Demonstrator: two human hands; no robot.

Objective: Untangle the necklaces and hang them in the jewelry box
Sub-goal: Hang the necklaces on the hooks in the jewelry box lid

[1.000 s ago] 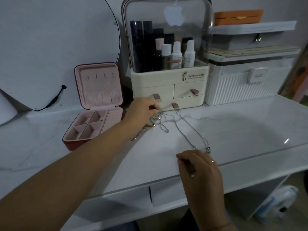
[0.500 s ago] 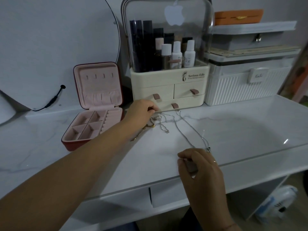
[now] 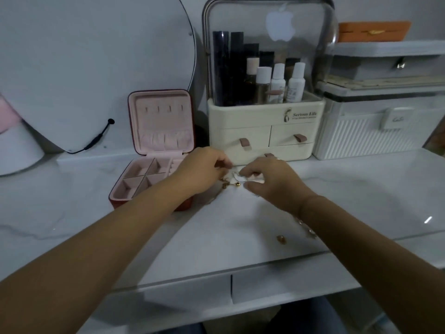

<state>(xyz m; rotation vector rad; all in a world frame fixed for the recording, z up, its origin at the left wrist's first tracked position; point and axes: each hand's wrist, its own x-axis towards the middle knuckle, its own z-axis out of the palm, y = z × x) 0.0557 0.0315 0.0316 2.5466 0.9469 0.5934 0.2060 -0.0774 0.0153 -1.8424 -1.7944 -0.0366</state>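
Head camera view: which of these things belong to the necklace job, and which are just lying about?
In the job: necklaces, tangled, pinched by the left hand and the right hand; jewelry box, open, its hooks bare.

Lying about: cosmetics organizer; ribbed white case; round mirror; orange box.

Blurred necklaces, mostly hidden between left hand and right hand, jewelry box corner behind left forearm
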